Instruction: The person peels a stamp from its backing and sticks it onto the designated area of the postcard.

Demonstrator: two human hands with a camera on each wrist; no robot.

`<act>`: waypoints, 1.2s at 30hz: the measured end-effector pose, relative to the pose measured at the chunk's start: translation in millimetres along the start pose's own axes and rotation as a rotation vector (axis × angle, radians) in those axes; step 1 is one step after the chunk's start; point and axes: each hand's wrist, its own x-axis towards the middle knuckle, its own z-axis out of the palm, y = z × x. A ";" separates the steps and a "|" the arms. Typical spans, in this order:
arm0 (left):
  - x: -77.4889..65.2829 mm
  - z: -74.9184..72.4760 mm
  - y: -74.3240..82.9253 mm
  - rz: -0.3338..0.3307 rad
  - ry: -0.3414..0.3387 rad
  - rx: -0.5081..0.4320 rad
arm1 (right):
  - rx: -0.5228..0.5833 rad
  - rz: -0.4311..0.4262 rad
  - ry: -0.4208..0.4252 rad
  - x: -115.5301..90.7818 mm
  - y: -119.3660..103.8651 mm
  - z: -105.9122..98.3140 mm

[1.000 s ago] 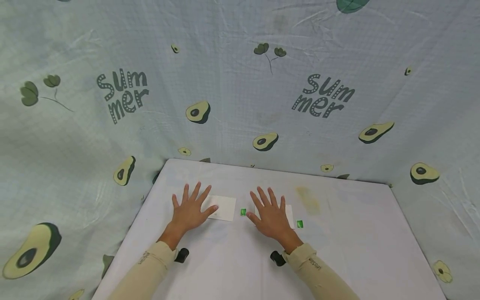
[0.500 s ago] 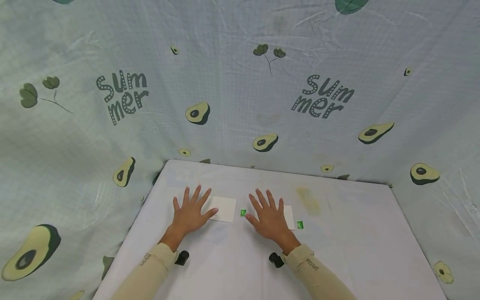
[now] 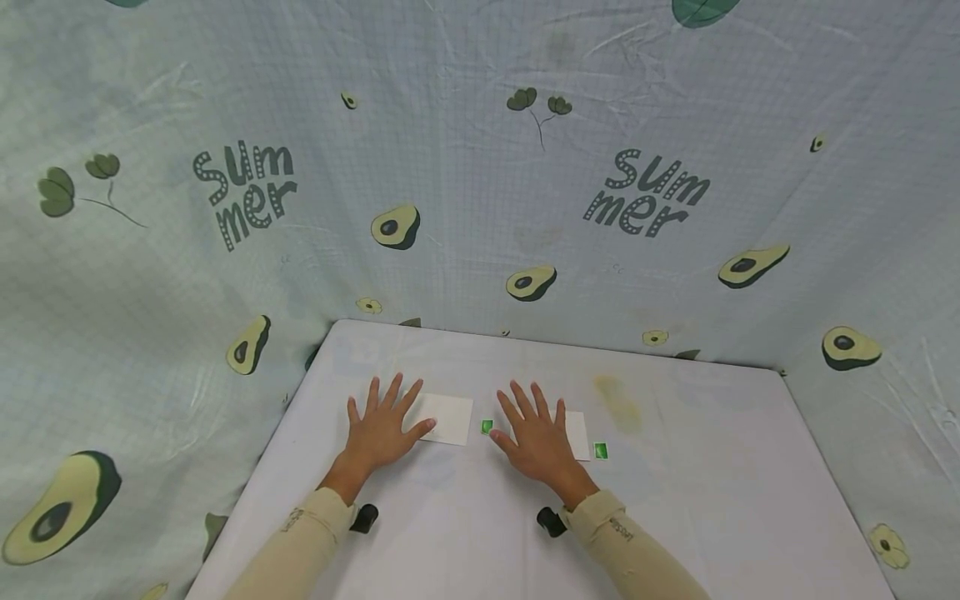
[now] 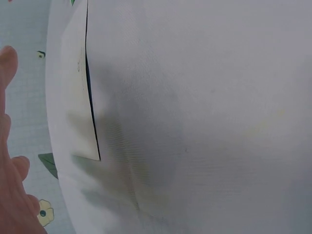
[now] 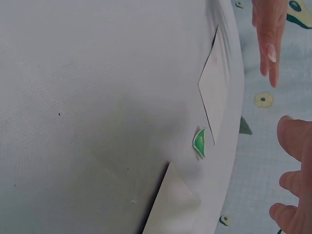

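Both hands hover over the white table, fingers spread and holding nothing. My left hand [image 3: 377,435] is beside a white paper rectangle [image 3: 450,418], a card or envelope, with its thumb over the left part. In the left wrist view this paper [image 4: 80,97] lies flat, apart from the fingers. My right hand [image 3: 538,446] hangs above a second white paper [image 3: 577,435] and hides much of it. A small green stamp-like square with a white border [image 3: 487,427] lies by the right thumb. Another green square [image 3: 601,451] lies right of the second paper.
A pale cloth printed with avocados [image 3: 531,284] and flowers hangs behind and at both sides of the table [image 3: 712,483]. The tabletop has a faint yellowish stain [image 3: 618,402] at the back right. A black wrist device [image 3: 551,522] sits under the right cuff.
Both hands have drawn back very slightly toward the body, and the right one has shifted a touch left. The papers and green squares lie where they were.
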 end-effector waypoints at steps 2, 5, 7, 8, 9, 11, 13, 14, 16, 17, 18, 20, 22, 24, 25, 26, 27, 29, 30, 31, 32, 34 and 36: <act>0.2 1.0 -1.0 0.000 0.002 0.000 | 0.004 0.004 -0.005 0.3 0.5 1.8; 0.4 3.0 -2.1 -0.001 0.002 0.002 | 0.002 0.008 -0.015 0.7 0.8 4.0; 0.6 4.4 -2.7 0.003 0.008 0.000 | 0.008 0.010 -0.019 1.3 0.9 4.7; 0.8 5.0 -3.0 0.001 0.007 0.001 | 0.008 0.010 -0.021 1.4 0.7 4.7; 1.0 5.7 -3.5 0.000 0.007 0.001 | 0.006 0.010 -0.023 1.6 0.6 4.9; 1.2 6.3 -4.0 -0.002 0.006 -0.001 | 0.004 0.010 -0.023 1.9 0.5 5.2; 1.5 6.7 -4.6 -0.007 0.000 -0.002 | -0.002 0.011 -0.026 2.1 0.4 5.8; 1.8 7.1 -5.1 -0.010 -0.002 0.000 | -0.004 0.011 -0.026 2.2 0.4 6.0; 2.4 8.0 -6.2 -0.012 -0.004 0.000 | -0.002 0.012 -0.025 2.3 0.4 6.6; 2.7 8.7 -6.9 -0.014 -0.004 0.003 | 0.001 0.012 -0.023 2.4 0.4 6.8; 3.1 9.5 -7.6 -0.015 -0.007 0.006 | 0.002 0.012 -0.023 2.4 0.4 7.1; 3.8 11.0 -8.8 -0.016 -0.007 0.010 | 0.005 0.011 -0.023 2.7 0.5 7.7; 4.2 12.0 -9.5 -0.019 -0.011 0.011 | 0.007 0.011 -0.023 3.1 0.5 8.7; 4.7 12.7 -10.3 -0.020 -0.015 0.010 | 0.005 0.013 -0.026 3.4 0.5 9.8; 5.0 13.0 -10.6 -0.021 -0.017 0.008 | 0.004 0.014 -0.028 3.7 0.5 10.3; 5.1 13.2 -11.1 -0.020 -0.018 0.006 | -0.001 0.016 -0.030 3.8 0.4 10.8; 5.2 13.4 -11.5 -0.021 -0.019 0.003 | -0.003 0.017 -0.033 3.9 0.3 11.1; 5.4 13.8 -12.5 -0.022 -0.026 -0.001 | -0.010 0.019 -0.038 4.1 0.0 11.8; 5.3 13.8 -12.9 -0.023 -0.030 -0.004 | -0.010 0.019 -0.040 4.2 -0.1 12.0; 5.1 13.9 -13.3 -0.024 -0.032 -0.008 | -0.010 0.019 -0.041 4.4 -0.2 12.4; 4.9 13.9 -13.6 -0.025 -0.033 -0.013 | -0.010 0.019 -0.042 4.6 -0.2 12.7; 4.5 14.2 -14.3 -0.029 -0.039 -0.021 | -0.004 0.019 -0.041 4.9 -0.3 13.7; 4.4 15.0 -15.4 -0.032 -0.040 -0.026 | -0.002 0.018 -0.040 4.9 -0.3 14.9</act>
